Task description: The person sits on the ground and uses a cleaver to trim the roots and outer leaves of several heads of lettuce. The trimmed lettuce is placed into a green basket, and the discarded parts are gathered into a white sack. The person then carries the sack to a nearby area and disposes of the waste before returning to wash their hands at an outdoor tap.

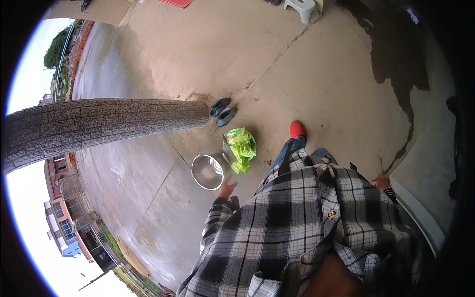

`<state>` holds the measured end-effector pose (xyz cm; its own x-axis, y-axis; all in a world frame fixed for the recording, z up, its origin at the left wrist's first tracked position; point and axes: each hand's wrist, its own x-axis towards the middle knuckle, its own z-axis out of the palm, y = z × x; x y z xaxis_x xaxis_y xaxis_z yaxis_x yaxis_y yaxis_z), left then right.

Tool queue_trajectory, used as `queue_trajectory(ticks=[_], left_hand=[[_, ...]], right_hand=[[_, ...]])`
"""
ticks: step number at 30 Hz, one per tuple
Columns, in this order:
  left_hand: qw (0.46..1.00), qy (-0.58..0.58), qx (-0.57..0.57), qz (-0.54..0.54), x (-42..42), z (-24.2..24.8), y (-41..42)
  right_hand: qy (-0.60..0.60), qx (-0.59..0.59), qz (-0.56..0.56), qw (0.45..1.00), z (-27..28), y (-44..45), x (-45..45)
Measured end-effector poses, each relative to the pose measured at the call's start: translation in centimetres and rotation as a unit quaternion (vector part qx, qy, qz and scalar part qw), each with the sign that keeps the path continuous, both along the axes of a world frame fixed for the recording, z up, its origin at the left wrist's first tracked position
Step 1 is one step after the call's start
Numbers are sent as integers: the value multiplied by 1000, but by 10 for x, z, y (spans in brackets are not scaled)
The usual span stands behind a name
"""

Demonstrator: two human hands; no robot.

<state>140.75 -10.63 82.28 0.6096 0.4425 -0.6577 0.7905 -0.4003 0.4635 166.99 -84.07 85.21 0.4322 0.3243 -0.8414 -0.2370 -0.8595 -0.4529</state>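
Observation:
My left hand (227,188) hangs in front of my body with its fingers apart and nothing in it. In the picture it is nearest to a stainless steel bucket (207,172), whose wide mouth faces me; the inside looks bare. Just beyond the hand, leafy green lettuce (241,146) is heaped on a green basin (253,139) and spills over its near rim. A pale, flat piece between bucket and lettuce is too small to name. My right hand (381,182) is low at my right side, partly hidden by its sleeve; its grip is unclear.
A thick speckled stone column (111,118) rises on the left. Dark rubber boots (222,111) stand at its base. A white plastic stool (302,9) is at the far edge. Dark wet floor (399,48) spreads on the right, and a pale raised edge (417,211) runs beside me.

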Motion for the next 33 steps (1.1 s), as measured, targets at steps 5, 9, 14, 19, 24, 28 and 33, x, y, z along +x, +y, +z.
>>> queue_trajectory(ticks=[5,9,14,19,24,28,33], left_hand=[[989,-9,106,-107,49,16,21],[968,-95,137,186,61,31,8],[944,-138,207,216,63,70,-28],[963,-79,196,167,78,114,-47],[932,-60,226,278,117,136,-31],[938,-77,271,203,147,157,0],[903,-164,395,34,175,221,45]], right_hand=[[-22,96,-366,925,-38,40,56],[-86,46,-174,980,-29,73,160],[-97,36,-96,990,-24,113,275],[-147,111,-31,982,-24,149,382],[-148,184,5,972,16,189,433],[-31,170,-52,984,91,214,431],[124,327,-540,765,127,201,418]])
